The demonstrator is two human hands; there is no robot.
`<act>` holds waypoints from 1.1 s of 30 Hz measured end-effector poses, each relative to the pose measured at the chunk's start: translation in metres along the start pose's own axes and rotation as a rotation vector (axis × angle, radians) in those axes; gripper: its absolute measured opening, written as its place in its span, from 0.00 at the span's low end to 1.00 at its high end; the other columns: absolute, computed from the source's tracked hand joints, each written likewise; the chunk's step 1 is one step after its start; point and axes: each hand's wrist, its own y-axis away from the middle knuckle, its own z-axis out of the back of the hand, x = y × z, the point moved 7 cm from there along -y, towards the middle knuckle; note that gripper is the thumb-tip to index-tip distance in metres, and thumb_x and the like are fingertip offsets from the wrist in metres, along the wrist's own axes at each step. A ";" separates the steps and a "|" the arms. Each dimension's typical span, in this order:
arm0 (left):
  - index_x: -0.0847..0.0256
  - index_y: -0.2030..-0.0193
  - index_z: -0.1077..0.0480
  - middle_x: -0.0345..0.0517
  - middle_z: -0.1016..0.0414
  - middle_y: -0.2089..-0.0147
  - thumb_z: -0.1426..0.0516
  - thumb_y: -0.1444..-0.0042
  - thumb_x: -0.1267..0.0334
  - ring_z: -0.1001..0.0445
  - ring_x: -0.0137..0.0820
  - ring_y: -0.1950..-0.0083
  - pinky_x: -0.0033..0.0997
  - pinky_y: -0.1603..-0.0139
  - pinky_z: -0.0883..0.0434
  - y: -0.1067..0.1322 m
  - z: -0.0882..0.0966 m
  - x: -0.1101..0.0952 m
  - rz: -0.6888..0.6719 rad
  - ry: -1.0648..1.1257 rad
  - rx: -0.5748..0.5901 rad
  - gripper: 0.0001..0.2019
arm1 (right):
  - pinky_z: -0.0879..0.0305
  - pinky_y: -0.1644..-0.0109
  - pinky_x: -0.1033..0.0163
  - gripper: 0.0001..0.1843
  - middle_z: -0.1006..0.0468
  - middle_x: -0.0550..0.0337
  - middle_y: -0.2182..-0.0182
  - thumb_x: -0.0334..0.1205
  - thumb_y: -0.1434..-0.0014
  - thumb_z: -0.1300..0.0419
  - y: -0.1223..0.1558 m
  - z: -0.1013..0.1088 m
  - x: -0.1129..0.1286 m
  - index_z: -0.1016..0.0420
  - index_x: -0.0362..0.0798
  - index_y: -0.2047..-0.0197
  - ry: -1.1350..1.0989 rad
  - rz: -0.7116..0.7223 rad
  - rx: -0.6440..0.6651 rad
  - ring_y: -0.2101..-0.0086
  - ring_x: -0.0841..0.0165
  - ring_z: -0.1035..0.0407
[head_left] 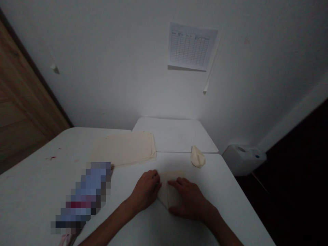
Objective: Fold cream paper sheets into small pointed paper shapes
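Observation:
A thin, pale cream sheet (166,196), which looks like a pastry wrapper, lies partly folded on the white table in front of me, with a crease or fold edge down its middle. My left hand (147,189) is closed at the sheet's left edge, fingers curled over it. From the right, my right hand (191,198) rests on the sheet with thumb and forefinger spread apart, the fingertips touching the fold. Beyond it sits a small folded pastry piece (197,157). To the left lies a flat stack of similar sheets (125,147).
A blurred-out bluish object (85,194) lies on the table (30,184) left of my forearm. Against the wall, a white board (174,135) adjoins the table. A printed chart (191,48) hangs above. A white box (243,159) stands beyond the right edge.

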 end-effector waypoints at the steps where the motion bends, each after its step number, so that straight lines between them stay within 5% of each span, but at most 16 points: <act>1: 0.60 0.65 0.35 0.48 0.33 0.59 0.48 0.41 0.70 0.34 0.39 0.57 0.39 0.57 0.35 0.000 0.000 0.000 -0.002 -0.004 -0.006 0.03 | 0.43 0.45 0.54 0.44 0.32 0.54 0.48 0.53 0.55 0.34 0.000 0.000 0.000 0.42 0.56 0.36 0.010 -0.003 0.010 0.49 0.55 0.37; 9: 0.61 0.64 0.35 0.49 0.33 0.59 0.48 0.42 0.71 0.35 0.39 0.57 0.40 0.56 0.35 0.001 -0.003 -0.002 -0.010 -0.031 -0.004 0.03 | 0.41 0.47 0.54 0.38 0.31 0.55 0.50 0.55 0.51 0.36 0.002 0.002 0.005 0.38 0.60 0.38 0.061 0.057 0.026 0.52 0.56 0.36; 33: 0.60 0.64 0.35 0.49 0.32 0.59 0.48 0.41 0.69 0.34 0.39 0.57 0.40 0.57 0.35 0.001 -0.002 -0.002 0.001 -0.036 -0.011 0.03 | 0.39 0.49 0.53 0.40 0.31 0.54 0.51 0.55 0.51 0.37 0.000 0.003 0.008 0.40 0.60 0.36 0.105 0.074 0.048 0.53 0.54 0.35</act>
